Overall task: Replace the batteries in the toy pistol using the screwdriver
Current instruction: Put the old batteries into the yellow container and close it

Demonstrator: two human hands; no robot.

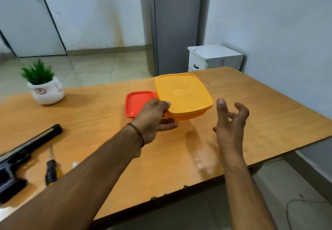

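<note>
One yellow box (185,95), its eight-o'clock corner clasped by my left grip (154,116), while my right grip (230,121) hovers spread and empty at four o'clock.

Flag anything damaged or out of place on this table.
The table's near edge is chipped in a few spots, dark patches breaking the wood finish. Otherwise nothing stands out: the toy pistol and screwdriver lie flat at the left.
</note>
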